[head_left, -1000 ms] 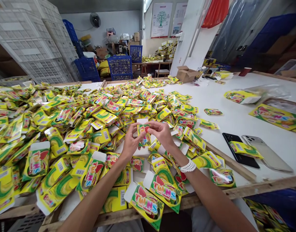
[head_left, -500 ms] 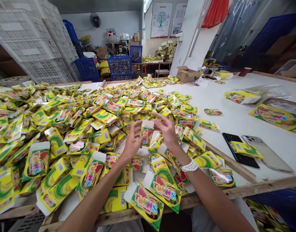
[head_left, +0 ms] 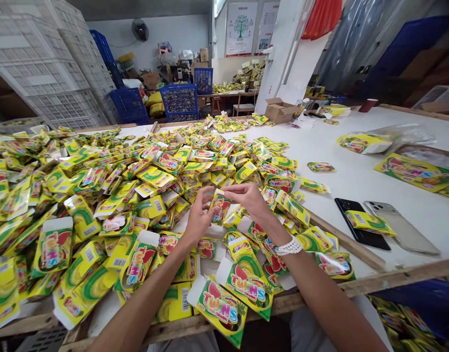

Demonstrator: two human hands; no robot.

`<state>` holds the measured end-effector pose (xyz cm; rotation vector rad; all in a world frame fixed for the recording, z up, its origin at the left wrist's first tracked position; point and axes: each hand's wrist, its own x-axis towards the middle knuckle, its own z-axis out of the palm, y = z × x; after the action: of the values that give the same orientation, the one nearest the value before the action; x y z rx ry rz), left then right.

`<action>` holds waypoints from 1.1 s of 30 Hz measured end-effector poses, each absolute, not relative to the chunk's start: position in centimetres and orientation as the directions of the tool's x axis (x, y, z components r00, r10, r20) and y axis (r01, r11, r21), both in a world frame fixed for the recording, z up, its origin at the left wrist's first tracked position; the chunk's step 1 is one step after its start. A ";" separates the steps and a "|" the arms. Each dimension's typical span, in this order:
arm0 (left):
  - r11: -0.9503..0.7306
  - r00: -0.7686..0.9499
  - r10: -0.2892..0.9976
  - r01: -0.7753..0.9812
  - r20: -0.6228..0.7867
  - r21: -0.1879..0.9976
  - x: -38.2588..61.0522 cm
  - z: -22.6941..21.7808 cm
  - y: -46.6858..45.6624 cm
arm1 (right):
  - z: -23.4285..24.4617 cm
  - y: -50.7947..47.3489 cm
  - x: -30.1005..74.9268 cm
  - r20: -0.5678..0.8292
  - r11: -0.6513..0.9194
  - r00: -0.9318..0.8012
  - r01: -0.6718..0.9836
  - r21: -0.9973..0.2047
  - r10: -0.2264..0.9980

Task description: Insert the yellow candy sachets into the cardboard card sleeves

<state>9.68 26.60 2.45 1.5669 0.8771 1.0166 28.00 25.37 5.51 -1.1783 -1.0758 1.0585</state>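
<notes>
A small yellow-and-green "TWINS" candy card packet (head_left: 221, 206) stands tilted between my left hand (head_left: 200, 218) and my right hand (head_left: 249, 201). The fingers of both hands pinch it from either side, and my left fingers cover its lower part. A large heap of similar packets (head_left: 100, 195), some with white flaps and barcodes, spreads across the table under and around my hands. A white beaded bracelet (head_left: 288, 247) circles my right wrist.
A white table (head_left: 356, 171) holds the heap, with a wooden strip (head_left: 345, 244) running across it. A black phone (head_left: 360, 225) and a silver phone (head_left: 400, 230) lie to the right. Large printed packet sheets lie further right. Stacked crates stand behind.
The packet has tilted and dropped slightly, and my fingers have closed further around it. My right hand has turned flatter. The whole view has shifted slightly.
</notes>
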 end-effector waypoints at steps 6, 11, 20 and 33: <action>-0.211 0.382 0.906 0.037 0.182 0.977 9.6 2.5 26.5 | 4.5 25.8 28.0 0.178 0.166 0.182 0.075 -0.983 0.967; -0.241 0.389 0.898 0.041 0.206 0.970 9.7 2.5 26.5 | 4.9 25.6 28.7 0.189 0.168 0.120 0.167 -0.972 0.975; -0.252 0.368 0.908 0.103 0.198 0.962 9.8 2.3 26.4 | 4.7 25.7 28.9 0.197 0.197 -0.024 0.243 -0.950 0.980; -0.286 0.296 0.921 0.068 0.254 0.956 9.9 2.2 26.6 | 4.5 25.6 27.7 0.215 0.228 -0.090 0.179 -0.957 0.973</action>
<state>9.94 26.57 2.21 1.6151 0.9240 1.1279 27.67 25.58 4.51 -1.1393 -1.4963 0.9944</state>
